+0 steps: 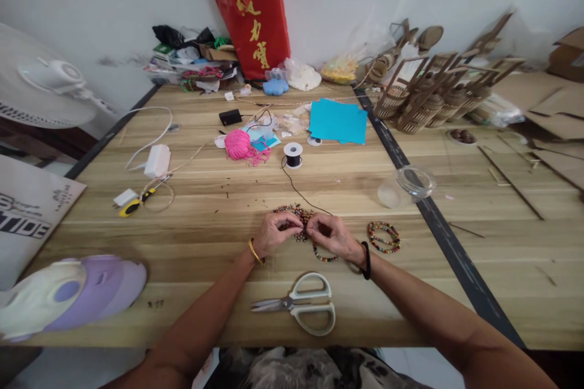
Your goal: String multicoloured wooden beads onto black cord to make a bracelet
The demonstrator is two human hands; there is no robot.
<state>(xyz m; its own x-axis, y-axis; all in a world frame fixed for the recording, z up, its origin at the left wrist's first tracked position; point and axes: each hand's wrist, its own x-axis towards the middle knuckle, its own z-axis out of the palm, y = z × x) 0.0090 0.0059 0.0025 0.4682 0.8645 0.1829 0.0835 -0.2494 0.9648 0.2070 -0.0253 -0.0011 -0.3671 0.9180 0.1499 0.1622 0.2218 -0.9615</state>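
Note:
My left hand (274, 232) is closed in a pinch at the edge of a loose pile of small multicoloured beads (295, 211). What its fingertips hold is too small to make out. Almost touching it, my right hand (333, 235) pinches with thumb and forefinger. A thin black cord (296, 185) runs from a white spool (292, 156) to behind the right hand. Below that hand, a short curve of strung beads (325, 257) rests on the table. Two finished-looking beaded loops (384, 237) lie to the right. White-handled scissors (292, 304) lie nearer my body.
Beyond the spool are pink yarn (238, 144) and blue sheets (338, 121). A clear jar (415, 182) stands right, with bamboo lantern-like pieces (424, 97) behind. On the left are a yellow-black screwdriver (132, 205), a white adapter (157, 161) and a purple-white object (95, 291).

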